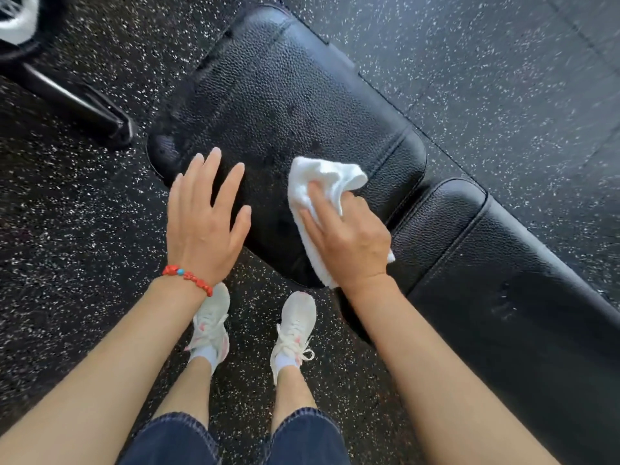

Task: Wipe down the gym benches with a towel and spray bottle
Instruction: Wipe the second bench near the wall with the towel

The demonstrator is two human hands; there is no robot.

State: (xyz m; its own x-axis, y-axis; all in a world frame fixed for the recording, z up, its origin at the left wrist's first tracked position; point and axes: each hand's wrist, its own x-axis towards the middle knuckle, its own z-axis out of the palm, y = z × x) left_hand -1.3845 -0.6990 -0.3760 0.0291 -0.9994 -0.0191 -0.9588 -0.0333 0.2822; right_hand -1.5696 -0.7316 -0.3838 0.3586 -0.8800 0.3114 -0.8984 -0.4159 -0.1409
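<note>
A black padded gym bench runs diagonally through the head view, with a wide seat pad [268, 95] and a longer back pad [510, 297] at the right. My right hand [349, 236] presses a crumpled white towel [322, 182] onto the seat pad near the gap between the pads. My left hand [204, 216], with a red bead bracelet at the wrist, hovers flat with fingers spread over the seat pad's near left edge and holds nothing. No spray bottle is visible.
Black speckled rubber floor [84, 229] surrounds the bench. A black metal equipment leg [87, 105] lies on the floor at the upper left, below a white object [16, 18] in the corner. My feet in white sneakers [295, 330] stand close to the bench.
</note>
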